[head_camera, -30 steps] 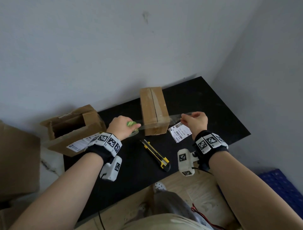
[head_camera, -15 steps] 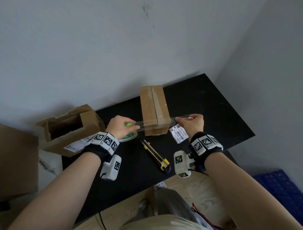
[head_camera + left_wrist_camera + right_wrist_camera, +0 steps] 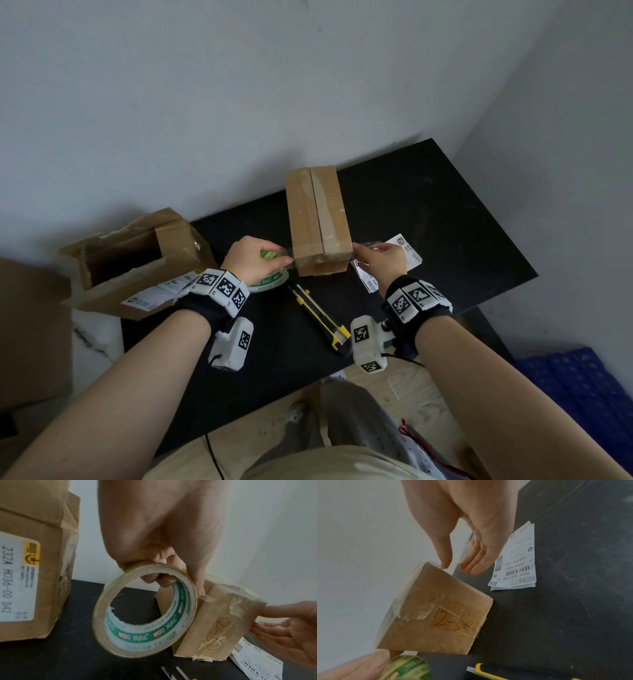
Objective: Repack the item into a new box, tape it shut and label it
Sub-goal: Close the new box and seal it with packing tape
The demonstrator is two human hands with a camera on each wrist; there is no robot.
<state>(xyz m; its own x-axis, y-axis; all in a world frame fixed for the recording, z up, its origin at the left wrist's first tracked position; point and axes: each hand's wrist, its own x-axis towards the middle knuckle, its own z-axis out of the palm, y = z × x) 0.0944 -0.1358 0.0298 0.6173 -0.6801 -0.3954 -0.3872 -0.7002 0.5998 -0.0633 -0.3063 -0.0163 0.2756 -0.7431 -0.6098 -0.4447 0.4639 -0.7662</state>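
Gripping the tape roll (image 3: 144,609) with fingers hooked through its core, the left hand (image 3: 255,258) hovers just left of the sealed box (image 3: 317,219) on the black table (image 3: 428,212). Across the box's near end, the right hand (image 3: 383,258) pinches the free end of the clear tape strip (image 3: 366,245) between thumb and fingers. Handwriting on the box end reads roughly "2-5". A shipping label (image 3: 515,559) lying right of the box shows "190A A161-BB". An open box (image 3: 30,555) at left bears "232A H036-00 D42".
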